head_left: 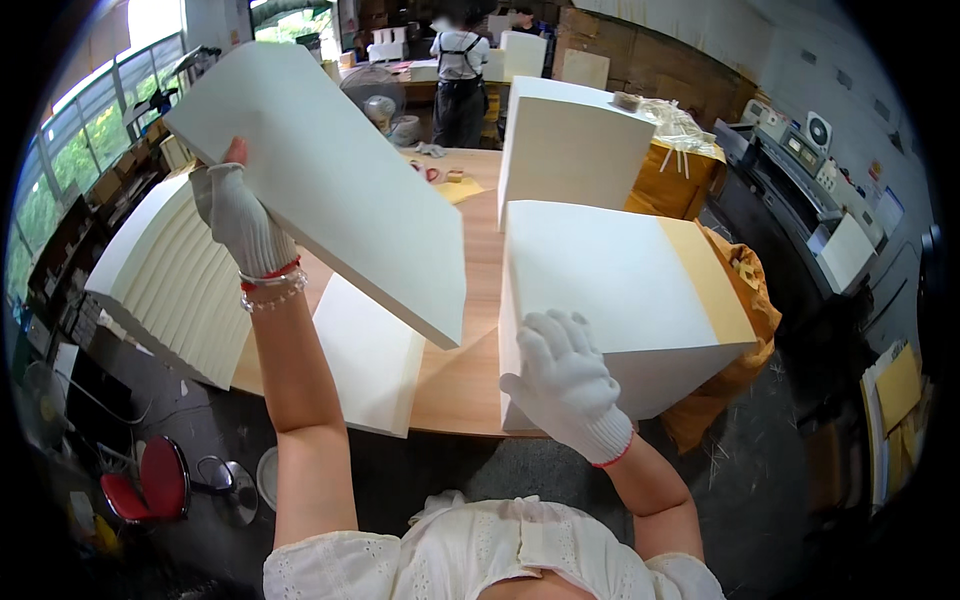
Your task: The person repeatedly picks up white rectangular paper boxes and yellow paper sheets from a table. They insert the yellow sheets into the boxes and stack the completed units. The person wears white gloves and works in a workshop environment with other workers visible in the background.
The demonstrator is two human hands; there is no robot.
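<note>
Left hand [240, 220]: from afar, I am gripping a white block [340, 190] by its edge, thumb in front, other fingers hidden; the block is slanting above the table [475, 285]. Right hand [566, 385]: I am holding nothing visible, thumb spread, at the near corner of a large white stack [590, 265]; contact, cannot tell. Step, as judged: supporting the block one-handed. Next move: probably calling for firm left grip.
</note>
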